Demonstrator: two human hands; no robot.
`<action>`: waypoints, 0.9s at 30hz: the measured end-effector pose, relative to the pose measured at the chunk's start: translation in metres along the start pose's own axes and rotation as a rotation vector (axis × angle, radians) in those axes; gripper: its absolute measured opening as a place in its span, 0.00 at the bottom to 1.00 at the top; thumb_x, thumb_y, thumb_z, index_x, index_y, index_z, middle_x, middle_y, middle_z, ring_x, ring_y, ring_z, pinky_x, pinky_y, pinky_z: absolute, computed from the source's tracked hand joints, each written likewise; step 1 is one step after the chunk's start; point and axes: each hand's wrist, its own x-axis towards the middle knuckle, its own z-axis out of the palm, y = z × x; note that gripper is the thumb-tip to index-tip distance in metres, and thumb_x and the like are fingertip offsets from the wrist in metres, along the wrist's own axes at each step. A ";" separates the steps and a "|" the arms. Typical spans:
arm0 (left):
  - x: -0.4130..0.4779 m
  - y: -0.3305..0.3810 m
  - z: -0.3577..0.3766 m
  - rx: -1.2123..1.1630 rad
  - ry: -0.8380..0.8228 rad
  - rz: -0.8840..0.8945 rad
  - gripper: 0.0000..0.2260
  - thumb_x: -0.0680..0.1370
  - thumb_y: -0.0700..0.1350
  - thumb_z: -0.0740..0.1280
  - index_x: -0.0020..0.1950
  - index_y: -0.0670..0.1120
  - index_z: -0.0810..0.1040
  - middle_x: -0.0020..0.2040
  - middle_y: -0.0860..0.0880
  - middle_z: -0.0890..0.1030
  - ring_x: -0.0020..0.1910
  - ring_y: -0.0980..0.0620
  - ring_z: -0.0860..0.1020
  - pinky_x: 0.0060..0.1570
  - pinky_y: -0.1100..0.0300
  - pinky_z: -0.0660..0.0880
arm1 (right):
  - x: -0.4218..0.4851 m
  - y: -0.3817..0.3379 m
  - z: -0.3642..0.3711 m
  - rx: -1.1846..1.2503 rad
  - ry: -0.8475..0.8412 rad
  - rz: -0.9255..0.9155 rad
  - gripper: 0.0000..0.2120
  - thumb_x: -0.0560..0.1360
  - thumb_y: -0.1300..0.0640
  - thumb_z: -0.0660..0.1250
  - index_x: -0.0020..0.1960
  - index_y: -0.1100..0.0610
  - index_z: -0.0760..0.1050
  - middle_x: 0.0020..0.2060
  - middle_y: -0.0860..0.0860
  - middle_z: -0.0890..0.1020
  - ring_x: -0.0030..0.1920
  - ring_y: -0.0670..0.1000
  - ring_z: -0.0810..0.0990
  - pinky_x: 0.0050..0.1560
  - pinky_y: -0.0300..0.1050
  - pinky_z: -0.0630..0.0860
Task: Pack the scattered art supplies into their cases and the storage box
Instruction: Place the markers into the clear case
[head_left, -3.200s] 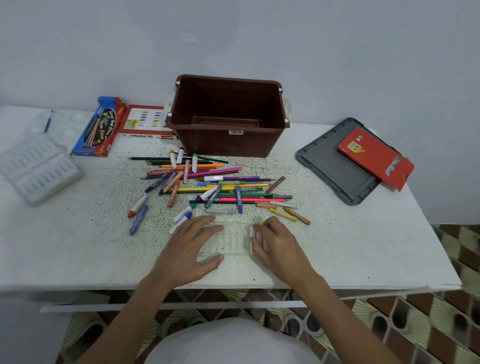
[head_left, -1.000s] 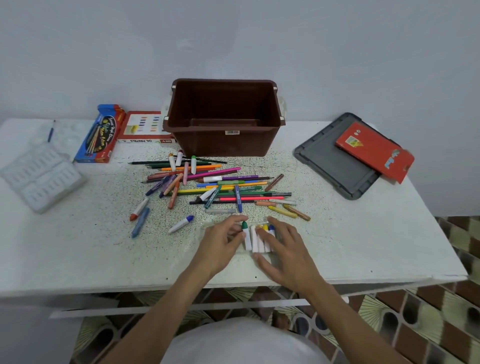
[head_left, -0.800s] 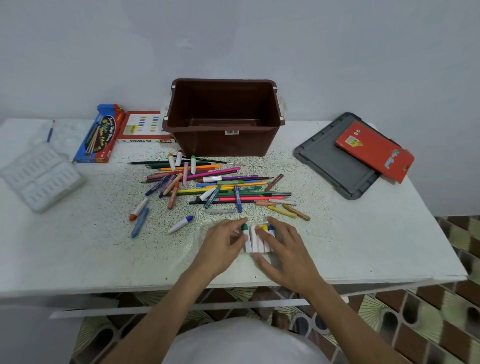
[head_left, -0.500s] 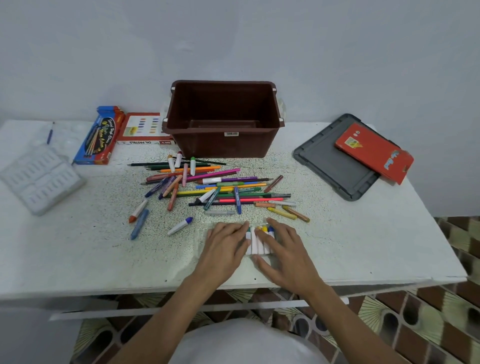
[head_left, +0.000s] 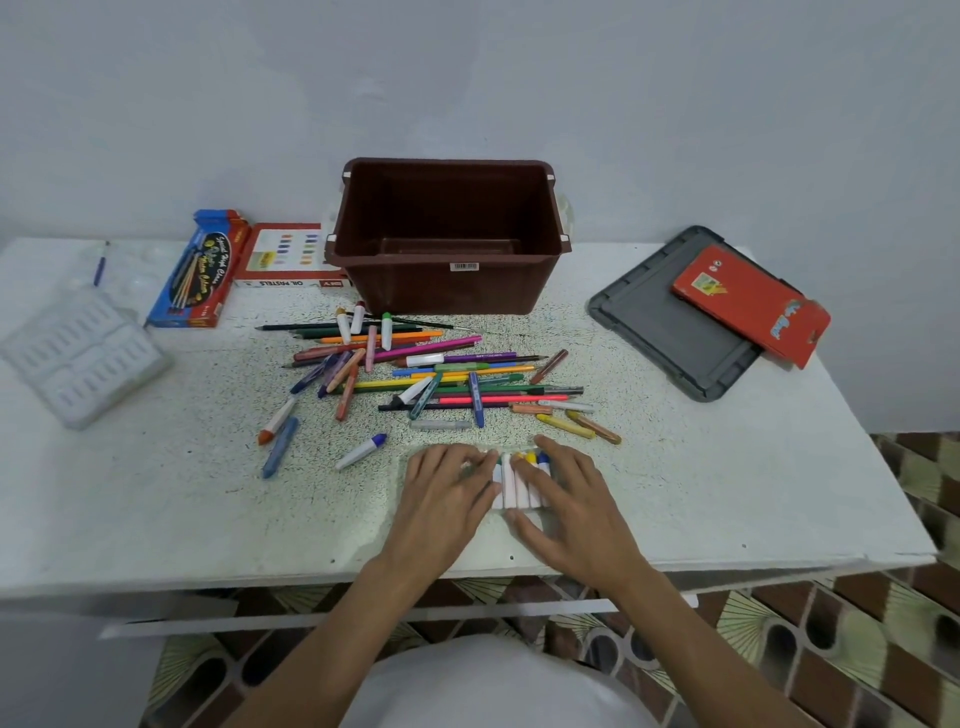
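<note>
Both hands lie flat with straight fingers. The left hand (head_left: 445, 499) presses the left end of a row of white-wrapped crayons (head_left: 519, 486) near the front edge of the speckled desk (head_left: 156, 493), and the right hand (head_left: 571, 512) covers its right side. Behind them, loose pencils and crayons (head_left: 441, 374) lie heaped before the brown plastic box (head_left: 447, 291).

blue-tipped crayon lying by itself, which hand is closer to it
Left. The left hand lies just right of the blue-tipped crayon; the right hand is farther right, beyond the left.
</note>
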 end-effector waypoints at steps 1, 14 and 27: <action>0.000 -0.001 -0.001 0.007 -0.006 0.013 0.19 0.81 0.55 0.57 0.64 0.48 0.79 0.54 0.52 0.77 0.54 0.51 0.74 0.54 0.56 0.65 | 0.000 0.000 0.000 -0.001 0.001 -0.002 0.26 0.78 0.40 0.63 0.71 0.51 0.72 0.71 0.55 0.70 0.67 0.55 0.69 0.66 0.46 0.66; -0.001 -0.076 -0.034 -0.125 0.126 -0.246 0.17 0.78 0.39 0.67 0.66 0.46 0.76 0.56 0.46 0.78 0.51 0.48 0.76 0.53 0.44 0.76 | 0.000 0.002 0.001 0.030 0.009 -0.028 0.23 0.78 0.41 0.65 0.69 0.50 0.75 0.71 0.57 0.70 0.65 0.57 0.70 0.63 0.52 0.71; 0.005 -0.092 -0.064 -0.245 0.031 -0.280 0.14 0.80 0.42 0.65 0.66 0.49 0.76 0.56 0.49 0.78 0.49 0.51 0.79 0.44 0.60 0.75 | 0.000 0.002 0.002 0.016 0.005 -0.028 0.23 0.78 0.41 0.65 0.70 0.49 0.74 0.71 0.57 0.70 0.65 0.57 0.71 0.63 0.53 0.71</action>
